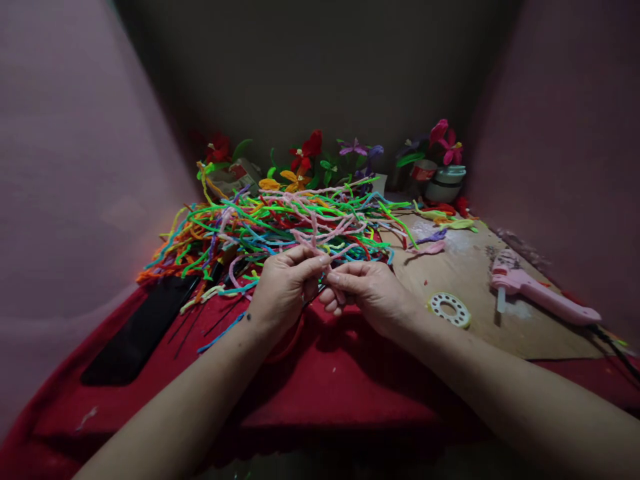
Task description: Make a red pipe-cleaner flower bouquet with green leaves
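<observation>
My left hand (285, 287) and my right hand (370, 290) meet over the red cloth (310, 393), fingertips pinched together. Between them they hold a pink pipe cleaner (314, 230) that rises from the pinch toward the pile. A thin dark wire seems to run under the fingers, but it is hard to make out. Just beyond the hands lies a big tangled heap of pipe cleaners (270, 227) in green, orange, blue, red and pink.
Finished pipe-cleaner flowers (305, 160) stand along the back wall, some in small pots (445, 183). A pink glue gun (540, 293) and a white tape ring (450, 309) lie on a cardboard sheet (480, 267) at right. A black flat object (140, 330) lies at left.
</observation>
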A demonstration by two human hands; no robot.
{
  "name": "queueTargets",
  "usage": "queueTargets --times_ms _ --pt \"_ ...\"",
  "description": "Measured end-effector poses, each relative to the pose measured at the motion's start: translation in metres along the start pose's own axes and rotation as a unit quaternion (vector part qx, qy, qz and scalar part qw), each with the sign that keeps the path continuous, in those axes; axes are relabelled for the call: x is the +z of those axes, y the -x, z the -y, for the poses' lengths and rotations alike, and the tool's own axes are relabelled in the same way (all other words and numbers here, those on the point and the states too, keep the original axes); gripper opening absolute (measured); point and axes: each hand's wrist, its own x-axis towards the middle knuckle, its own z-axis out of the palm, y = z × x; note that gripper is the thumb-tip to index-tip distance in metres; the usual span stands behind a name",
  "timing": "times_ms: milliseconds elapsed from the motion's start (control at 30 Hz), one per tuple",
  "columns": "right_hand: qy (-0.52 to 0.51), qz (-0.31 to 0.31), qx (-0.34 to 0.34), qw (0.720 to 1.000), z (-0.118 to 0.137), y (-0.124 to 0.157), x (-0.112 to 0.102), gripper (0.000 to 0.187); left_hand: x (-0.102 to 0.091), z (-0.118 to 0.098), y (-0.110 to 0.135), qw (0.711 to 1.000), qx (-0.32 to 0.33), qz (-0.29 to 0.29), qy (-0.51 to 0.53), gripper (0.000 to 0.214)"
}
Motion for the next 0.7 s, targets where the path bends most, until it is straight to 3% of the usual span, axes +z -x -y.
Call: queueTargets --times_ms 167,433,533,633,700 --pt "-0.021 0.017 0.018 0.999 0.0 -0.001 -0.001 0.015 -0.002 0.0 -0.001 1.0 0.007 -0.001 -0.02 0.015" --pt "-0.013 -0.027 -0.027 0.999 -0.003 -0.005 -0.006 0.015 -0.006 0.008 -0.001 0.998 -0.019 0.05 0.026 0.015" --pt "-0.013 -0.041 -0.015 0.999 -0.002 -0.005 -0.007 0.014 -0.007 0.006 0.002 0.998 -0.006 0.061 -0.015 0.013" --pt "-0.014 -0.039 0.0 0.999 0.002 -0.005 -0.008 0.013 -0.009 0.003 0.005 0.983 0.095 0.04 -0.152 0.013" --pt "-0.005 -0.025 0.003 1.0 0.004 -0.004 -0.008 0.013 -0.012 0.001 0.005 0.947 0.2 0.035 -0.251 0.015"
